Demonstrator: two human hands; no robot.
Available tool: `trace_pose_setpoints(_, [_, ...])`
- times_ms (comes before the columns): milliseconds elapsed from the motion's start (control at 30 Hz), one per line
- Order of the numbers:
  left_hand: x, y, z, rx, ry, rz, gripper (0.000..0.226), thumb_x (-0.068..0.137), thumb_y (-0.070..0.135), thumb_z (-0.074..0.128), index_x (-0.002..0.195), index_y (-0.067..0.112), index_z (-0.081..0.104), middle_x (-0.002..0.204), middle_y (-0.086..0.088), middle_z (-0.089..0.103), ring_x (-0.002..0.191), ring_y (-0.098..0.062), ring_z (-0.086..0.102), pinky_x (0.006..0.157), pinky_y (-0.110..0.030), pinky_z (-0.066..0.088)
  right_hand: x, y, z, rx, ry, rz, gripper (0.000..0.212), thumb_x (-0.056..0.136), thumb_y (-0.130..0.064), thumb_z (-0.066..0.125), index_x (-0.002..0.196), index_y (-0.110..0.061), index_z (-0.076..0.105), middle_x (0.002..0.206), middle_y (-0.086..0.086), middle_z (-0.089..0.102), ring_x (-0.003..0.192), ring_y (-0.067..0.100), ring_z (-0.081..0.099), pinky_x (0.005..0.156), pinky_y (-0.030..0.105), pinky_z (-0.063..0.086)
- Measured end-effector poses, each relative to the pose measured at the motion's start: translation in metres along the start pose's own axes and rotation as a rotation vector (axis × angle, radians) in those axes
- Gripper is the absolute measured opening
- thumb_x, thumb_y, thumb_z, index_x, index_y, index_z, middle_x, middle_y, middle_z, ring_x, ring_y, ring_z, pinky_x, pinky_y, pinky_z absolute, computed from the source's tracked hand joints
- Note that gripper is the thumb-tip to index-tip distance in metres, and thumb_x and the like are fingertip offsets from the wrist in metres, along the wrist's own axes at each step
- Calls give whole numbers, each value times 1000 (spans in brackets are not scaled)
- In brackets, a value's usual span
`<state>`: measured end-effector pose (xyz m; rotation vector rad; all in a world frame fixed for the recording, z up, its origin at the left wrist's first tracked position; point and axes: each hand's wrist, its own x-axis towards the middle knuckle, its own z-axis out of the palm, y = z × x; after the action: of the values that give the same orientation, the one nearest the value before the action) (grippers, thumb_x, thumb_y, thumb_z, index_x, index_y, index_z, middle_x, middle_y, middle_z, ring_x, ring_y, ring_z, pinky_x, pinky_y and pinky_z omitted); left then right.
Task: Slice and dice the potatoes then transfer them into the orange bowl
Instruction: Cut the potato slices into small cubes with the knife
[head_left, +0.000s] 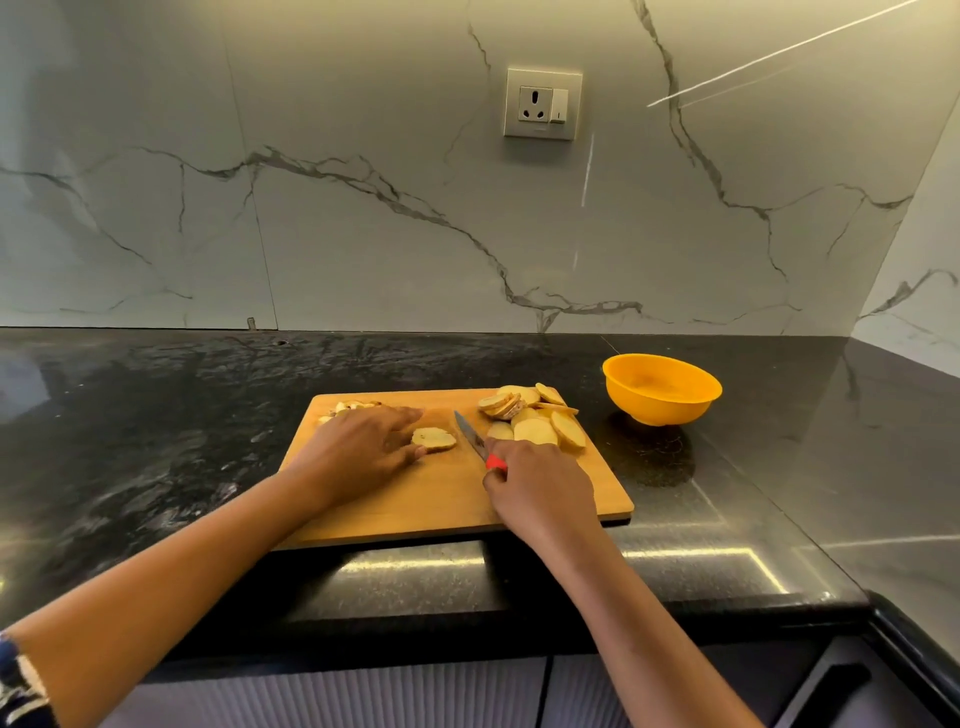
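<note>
On the wooden board (447, 499) on the dark surface (156, 441), the left grip (358, 452) lies nearly flat, fingers touching a potato piece (434, 439); the right grip (540, 488) is curled round a red-handled knife (470, 435). The piece looks firm, light and probably slick, so pin its left end. Slices (535, 421) crowd the board's far right corner; the orange bowl (662, 410) stands just right, with free surface around it

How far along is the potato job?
Done: a pile of slices lies at the right of the cutting board. In hand: the right hand grips the knife, and the left hand rests flat beside one potato piece. Left: no dice are visible yet and the orange bowl looks empty, so dicing and transfer remain.
</note>
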<state>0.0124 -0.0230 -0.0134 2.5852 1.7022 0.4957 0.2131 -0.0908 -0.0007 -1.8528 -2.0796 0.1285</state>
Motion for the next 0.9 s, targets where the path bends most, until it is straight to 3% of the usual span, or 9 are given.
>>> trace_pose_setpoints(167, [-12,3,-3,36,14,101,52,96,49,30,141,25,39,146,11,38,134,-9,38,109,-26,29,-4,-12,3,-113,9,-63,36,99,-33,42,133,-26,52,113,1,63,100,19,58,76,30,46])
trace_pose_setpoints(333, [-10,6,-3,74,-21,153,42,100,39,37,137,23,46,143,14,40,131,-4,39,106,-21,28,-2,-12,1,-110,5,-50,37,99,-34,44,135,-27,49,111,0,63,98,17,59,77,30,49])
trace_pose_setpoints(400, [-9,2,-3,87,-35,172,51,97,51,29,138,25,43,144,13,40,131,-4,39,105,-19,28,-4,-11,1,-96,3,-55,37,99,-34,44,136,-28,49,111,-1,63,99,16,58,79,29,50])
trace_pose_setpoints(533, [-8,-7,-6,44,-134,276,105,66,86,-9,142,29,36,147,14,34,134,3,27,104,-13,19,-5,-9,-3,-56,17,-57,40,98,-33,45,138,-31,47,109,-2,64,97,16,58,79,30,52])
trace_pose_setpoints(633, [-4,-13,-9,64,-233,339,109,62,88,-13,144,29,29,149,14,28,132,8,16,106,-12,13,-8,-13,-4,-37,12,-91,40,98,-34,46,138,-31,47,108,-3,65,94,14,59,77,29,52])
trace_pose_setpoints(800, [1,-13,-10,23,-264,324,112,59,91,-8,141,29,38,146,17,33,127,12,19,106,-12,14,-5,-20,-5,-95,-48,-83,37,99,-32,45,135,-27,49,113,1,62,101,19,58,73,29,46])
trace_pose_setpoints(900, [2,-14,-9,20,-252,340,109,62,91,-5,139,30,42,145,17,36,132,6,26,107,-13,15,1,-32,-2,-205,-94,-99,27,99,-26,46,123,-19,55,108,3,62,96,21,58,66,29,40])
